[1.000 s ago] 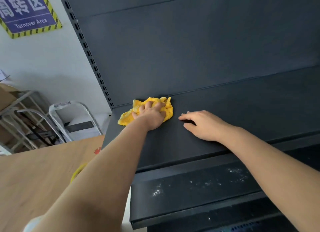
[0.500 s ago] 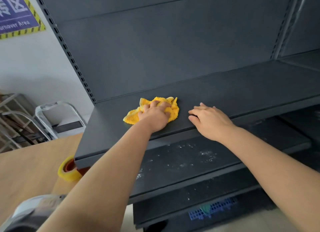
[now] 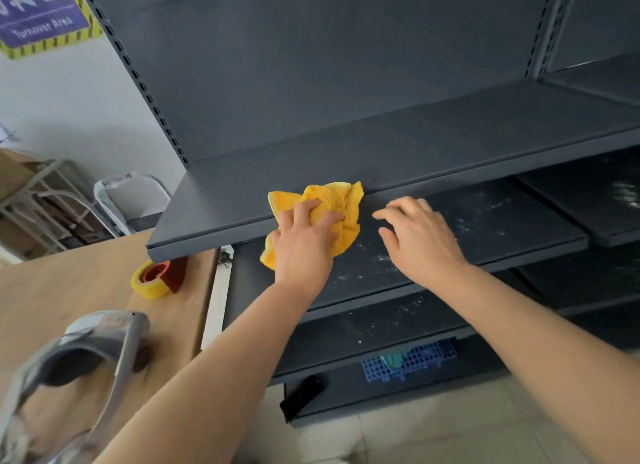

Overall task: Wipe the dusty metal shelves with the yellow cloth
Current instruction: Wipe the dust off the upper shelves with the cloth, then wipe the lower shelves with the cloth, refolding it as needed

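Observation:
My left hand (image 3: 304, 242) grips the crumpled yellow cloth (image 3: 341, 204) at the front lip of the upper dark metal shelf (image 3: 381, 152), the cloth hanging partly over the edge. My right hand (image 3: 415, 238) hovers just right of it, fingers relaxed and spread, holding nothing, above the second shelf (image 3: 485, 221), which carries white dust specks. A third dusty shelf (image 3: 381, 325) lies below.
A wooden table (image 3: 52, 290) stands at the left with a yellow tape roll (image 3: 152, 280) and a grey headset (image 3: 79, 359). A blue perforated tray (image 3: 408, 359) and a black object (image 3: 301, 398) lie on the bottom shelf. A step ladder (image 3: 117, 200) stands behind the table.
My left hand has dragged the cloth from the back of the upper shelf forward to its front edge. My right hand came off the shelf top. The view tilted downward.

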### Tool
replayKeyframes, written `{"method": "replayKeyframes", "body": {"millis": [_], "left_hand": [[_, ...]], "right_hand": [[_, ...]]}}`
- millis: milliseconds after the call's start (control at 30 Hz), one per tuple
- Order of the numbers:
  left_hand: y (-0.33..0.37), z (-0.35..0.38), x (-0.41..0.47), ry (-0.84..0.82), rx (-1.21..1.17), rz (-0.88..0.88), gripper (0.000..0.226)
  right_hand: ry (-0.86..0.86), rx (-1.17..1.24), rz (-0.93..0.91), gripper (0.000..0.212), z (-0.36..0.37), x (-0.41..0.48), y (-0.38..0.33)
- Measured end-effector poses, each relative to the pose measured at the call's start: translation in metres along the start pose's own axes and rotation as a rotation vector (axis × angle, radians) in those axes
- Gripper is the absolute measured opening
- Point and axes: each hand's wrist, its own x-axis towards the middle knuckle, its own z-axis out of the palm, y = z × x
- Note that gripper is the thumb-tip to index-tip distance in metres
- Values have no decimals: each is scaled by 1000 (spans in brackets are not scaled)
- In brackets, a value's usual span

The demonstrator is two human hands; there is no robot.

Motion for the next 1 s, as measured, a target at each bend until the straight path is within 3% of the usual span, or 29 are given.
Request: {"method": "replayKeyframes", "body": {"millis": [100, 300, 467, 700, 900, 1000], "left_hand": [[-3, 24, -35, -34, -52, -22, 42], [-25, 60, -79, -278, 23, -105, 62], [-49, 88, -92, -426, -44, -182, 61], [-106, 115, -71, -466, -186, -326, 47], [-156, 119, -31, -135, -124, -369, 36], [-174, 135, -29, -350, -117, -384, 35]], "right_hand": [[-69, -4, 13, 37, 12, -15, 3], [-286, 18, 21, 40, 54, -36, -6], [-473, 41, 19, 40, 102, -41, -22], [-564, 80, 44, 39, 160, -15, -49], [-538, 98, 70, 38, 194, 17, -64], [-557, 81, 83, 38, 208, 28, -67]]}}
